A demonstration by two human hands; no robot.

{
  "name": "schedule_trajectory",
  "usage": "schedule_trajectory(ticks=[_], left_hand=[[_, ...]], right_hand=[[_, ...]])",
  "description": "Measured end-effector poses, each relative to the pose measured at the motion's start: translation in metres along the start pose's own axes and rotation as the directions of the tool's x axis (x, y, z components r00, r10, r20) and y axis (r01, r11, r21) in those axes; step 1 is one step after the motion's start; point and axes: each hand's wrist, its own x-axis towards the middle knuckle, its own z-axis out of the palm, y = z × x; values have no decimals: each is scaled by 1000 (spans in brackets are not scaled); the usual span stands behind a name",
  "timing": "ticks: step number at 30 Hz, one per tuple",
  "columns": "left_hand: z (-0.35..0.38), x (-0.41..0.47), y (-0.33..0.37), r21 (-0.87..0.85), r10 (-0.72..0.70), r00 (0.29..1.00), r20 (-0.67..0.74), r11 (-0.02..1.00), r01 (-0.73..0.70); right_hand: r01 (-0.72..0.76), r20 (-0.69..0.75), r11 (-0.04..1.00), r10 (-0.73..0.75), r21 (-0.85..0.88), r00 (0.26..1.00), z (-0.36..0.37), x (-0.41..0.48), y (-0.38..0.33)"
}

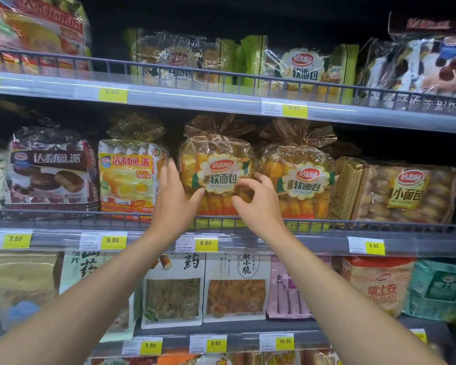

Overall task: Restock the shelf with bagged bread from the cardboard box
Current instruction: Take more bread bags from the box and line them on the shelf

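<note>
The bread bag stands upright at the front edge of the middle shelf, long axis vertical, between both hands. The left hand presses flat, fingers straight, against its left side. The right hand curls onto its lower right front, beside a neighbouring bag.

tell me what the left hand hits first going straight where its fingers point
Likely the left side of the soft bread bag, since the left hand points into the gap beside the yellow pie bag; depth is unclear.
</note>
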Motion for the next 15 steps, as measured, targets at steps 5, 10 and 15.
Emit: schedule_trajectory(ticks=[5,10,15], left_hand=[[7,-22,5,104,153,987,-57,984,-147],[28,-43,11,292,406,914,5,874,-389],[72,-53,35,307,568,816,110,761,-571]], right_hand=[[95,-7,995,-95,12,995,-12,-12,4],[216,-66,965,-227,-147,972,-27,-24,25],[205,-172,894,-292,-399,941,-60,-38,55]])
